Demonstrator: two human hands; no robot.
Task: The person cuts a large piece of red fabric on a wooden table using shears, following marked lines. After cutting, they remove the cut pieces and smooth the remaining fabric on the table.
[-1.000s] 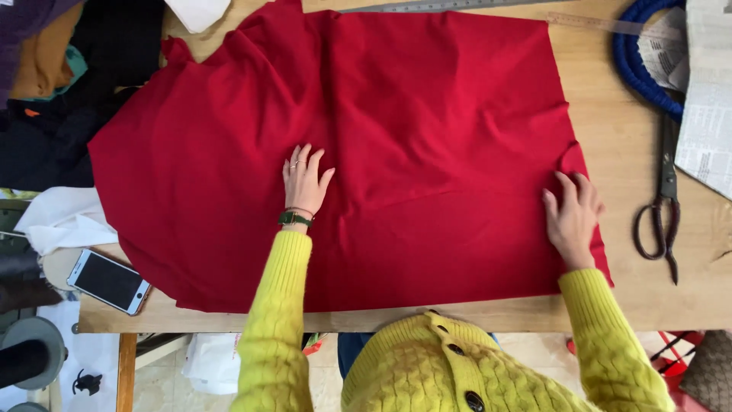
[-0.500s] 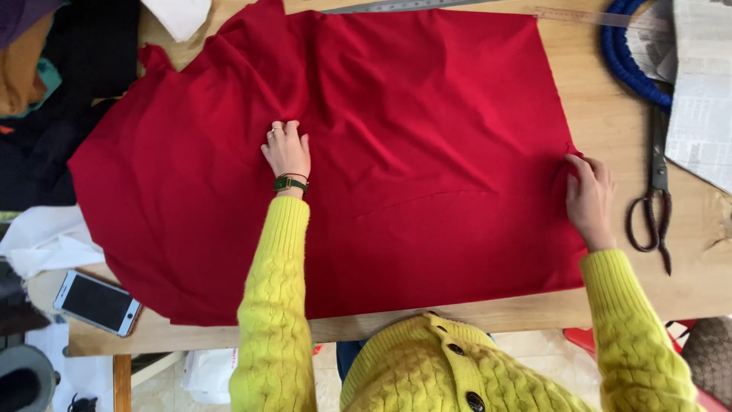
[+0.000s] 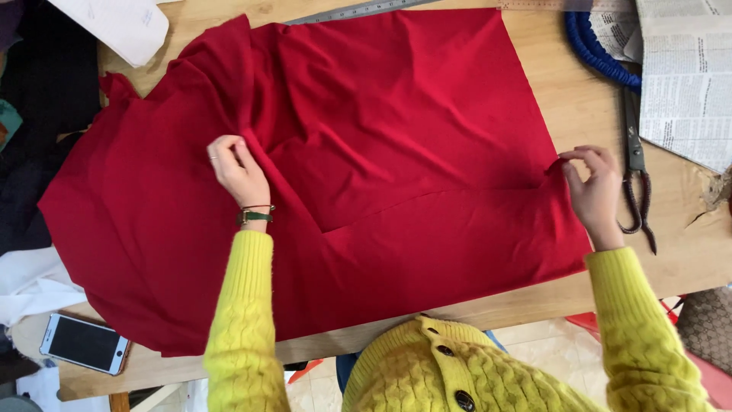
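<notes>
I see the left hand [image 3: 239,169] closed, pinching a fold of the red cloth [image 3: 396,137] near its middle-left. The right hand [image 3: 594,187] pinches the cloth's right edge between fingertips. The cloth lies spread across the wooden desk [image 3: 587,107]. Scissors [image 3: 635,172] lie just beside the right hand; a phone [image 3: 84,343] sits at the desk's near-left corner.

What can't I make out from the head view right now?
- Table under the red fabric: covered by the cloth.
- Left hand fingertips: curled into a fold.
- Metal ruler: cut off by the top edge.
- Scissors: handles partly behind the right hand.
- Newspaper: cut off at the right edge.
</notes>
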